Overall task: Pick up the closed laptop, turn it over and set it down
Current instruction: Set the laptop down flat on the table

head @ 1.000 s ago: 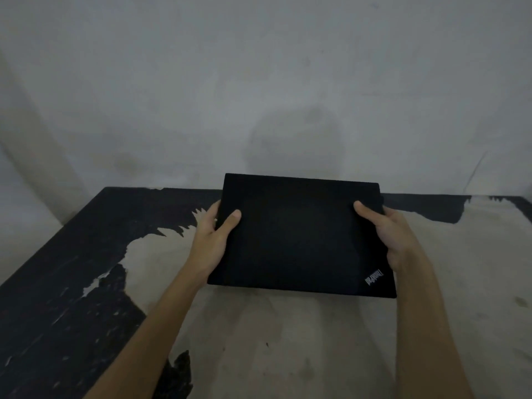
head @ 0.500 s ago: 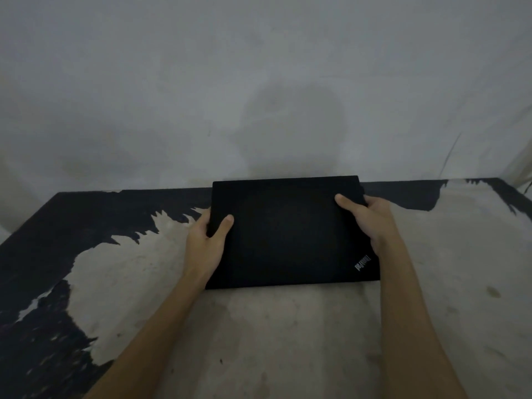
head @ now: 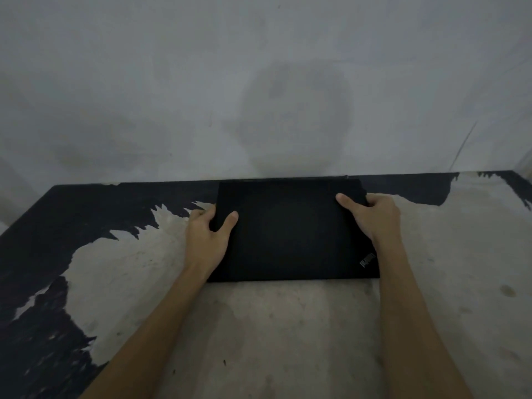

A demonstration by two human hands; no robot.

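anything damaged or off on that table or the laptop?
The table is badly worn: its black coating has peeled off across the middle and right, leaving jagged bare patches. The laptop looks intact and square, closed, logo side up, gripped by the left hand and right hand.

A: Where does the camera sit?

B: On the person's head, above and behind both hands, looking forward and down along the forearms.

A: How close is it?

B: Near. The left hand (head: 205, 240) and right hand (head: 374, 216) sit around mid-frame, and the forearms run off the bottom edge.

A: What lies past the hands?

B: The table (head: 288, 326) stretches under and beyond them to the wall (head: 259, 82), which fills the upper half. The wide lens bends the table's far edge.

A: Any second view?

B: Only this one.
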